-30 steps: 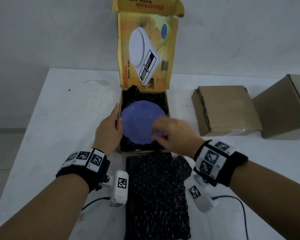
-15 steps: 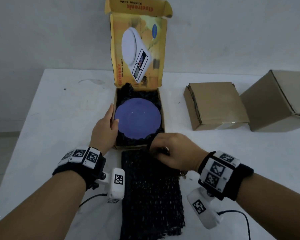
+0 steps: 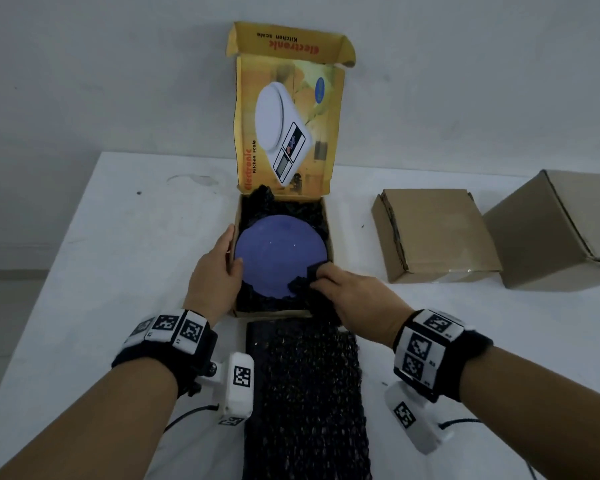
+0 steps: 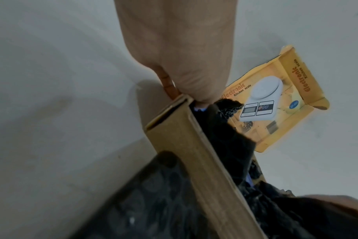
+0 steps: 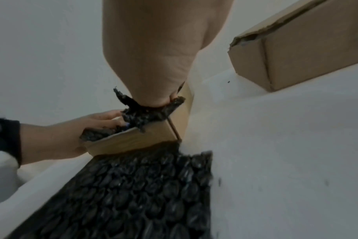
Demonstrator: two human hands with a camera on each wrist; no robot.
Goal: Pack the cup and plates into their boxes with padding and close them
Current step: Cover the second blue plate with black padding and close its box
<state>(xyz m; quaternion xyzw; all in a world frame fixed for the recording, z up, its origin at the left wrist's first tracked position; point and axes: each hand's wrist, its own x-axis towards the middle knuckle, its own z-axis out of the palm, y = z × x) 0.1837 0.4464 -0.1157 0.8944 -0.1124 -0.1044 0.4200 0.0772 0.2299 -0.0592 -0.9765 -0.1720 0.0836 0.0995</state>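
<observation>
A purple plate (image 3: 279,254) lies flat in the open yellow kitchen-scale box (image 3: 329,233), bedded on black bubble wrap. The lid (image 3: 288,133) stands upright behind it. My left hand (image 3: 231,247) holds the box's left wall, thumb inside at the plate's rim and fingers outside; the left wrist view shows this left hand (image 4: 194,90) at the wall (image 4: 194,153). My right hand (image 3: 321,275) pinches a corner of the black bubble wrap (image 3: 302,284) over the plate's near right edge. In the right wrist view, the right hand (image 5: 159,97) pinches that wrap (image 5: 145,114).
A long black bubble-wrap sheet (image 3: 305,393) lies on the white table just in front of the box. Two closed brown cardboard boxes (image 3: 430,233) (image 3: 561,226) stand to the right. The wall rises behind the lid.
My right hand left the plate's top, dropped to the box's near edge, and now pulls a wrap corner up over the plate. The left hand stayed on the box's left wall.
</observation>
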